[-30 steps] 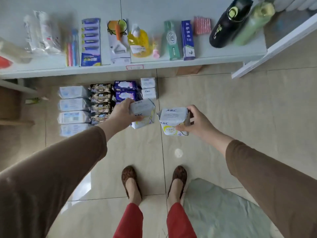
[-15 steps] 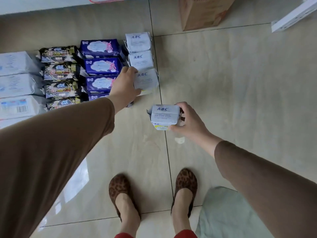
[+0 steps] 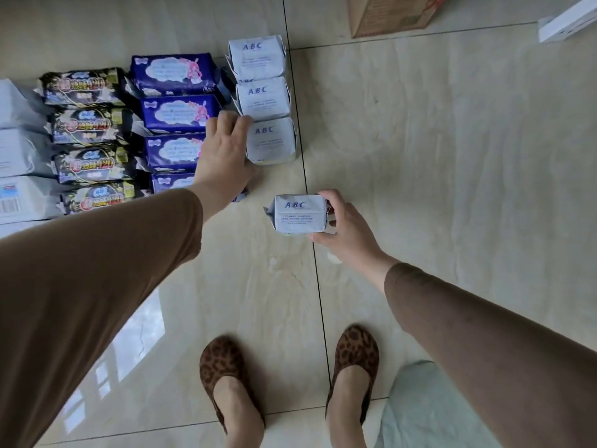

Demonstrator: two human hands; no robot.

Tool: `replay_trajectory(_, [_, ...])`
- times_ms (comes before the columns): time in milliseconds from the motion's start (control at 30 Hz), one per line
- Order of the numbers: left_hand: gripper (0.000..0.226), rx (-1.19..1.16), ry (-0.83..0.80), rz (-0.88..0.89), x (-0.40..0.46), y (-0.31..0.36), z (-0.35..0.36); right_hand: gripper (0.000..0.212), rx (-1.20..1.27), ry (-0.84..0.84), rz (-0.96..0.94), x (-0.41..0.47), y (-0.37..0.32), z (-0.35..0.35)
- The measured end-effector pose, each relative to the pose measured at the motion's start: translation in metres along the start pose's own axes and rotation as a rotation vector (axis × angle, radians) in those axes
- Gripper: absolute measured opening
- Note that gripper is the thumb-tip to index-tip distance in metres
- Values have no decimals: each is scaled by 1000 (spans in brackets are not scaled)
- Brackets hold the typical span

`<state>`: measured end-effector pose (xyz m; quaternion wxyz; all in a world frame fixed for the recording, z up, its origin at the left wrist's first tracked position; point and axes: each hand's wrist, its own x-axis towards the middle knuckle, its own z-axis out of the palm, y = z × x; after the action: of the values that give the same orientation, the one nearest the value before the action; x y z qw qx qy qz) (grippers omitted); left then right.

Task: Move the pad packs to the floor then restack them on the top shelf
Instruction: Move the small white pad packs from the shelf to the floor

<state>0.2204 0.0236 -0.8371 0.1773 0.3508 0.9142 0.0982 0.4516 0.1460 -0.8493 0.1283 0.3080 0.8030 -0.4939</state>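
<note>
Pad packs lie in columns on the tiled floor: pale grey packs (image 3: 19,150) at far left, black packs (image 3: 87,124), purple packs (image 3: 177,108), then white ABC packs (image 3: 258,56). My left hand (image 3: 226,153) grips the left side of the third ABC pack (image 3: 274,140), which lies on the floor at the near end of that column, its fingers on the far corner and thumb at the near one. My right hand (image 3: 345,227) holds another ABC pack (image 3: 298,215) by its right side, above the floor just in front of the column.
A cardboard box (image 3: 387,14) stands at the top and a white shelf foot (image 3: 568,21) at the top right. A pale green sheet (image 3: 420,409) lies by my right foot. My feet in leopard-print shoes (image 3: 223,370) stand on bare tiles.
The view has dropped from the shelf to the floor. My left hand has set its ABC pack down as third in the column. My right hand has brought its pack lower and closer.
</note>
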Motion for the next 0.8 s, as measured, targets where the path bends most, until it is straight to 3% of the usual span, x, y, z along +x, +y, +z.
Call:
replay_trajectory(500, [54, -71, -24, 16, -83, -23, -3, 71, -18, 98, 15, 79, -9, 41])
replay_trajectory(700, [54, -65, -44, -23, -99, -18, -8, 86, -76, 92, 149, 61, -14, 34])
replay_trajectory(800, [54, -37, -85, -82, -114, -5, -32, 79, -104, 65, 170, 22, -33, 14])
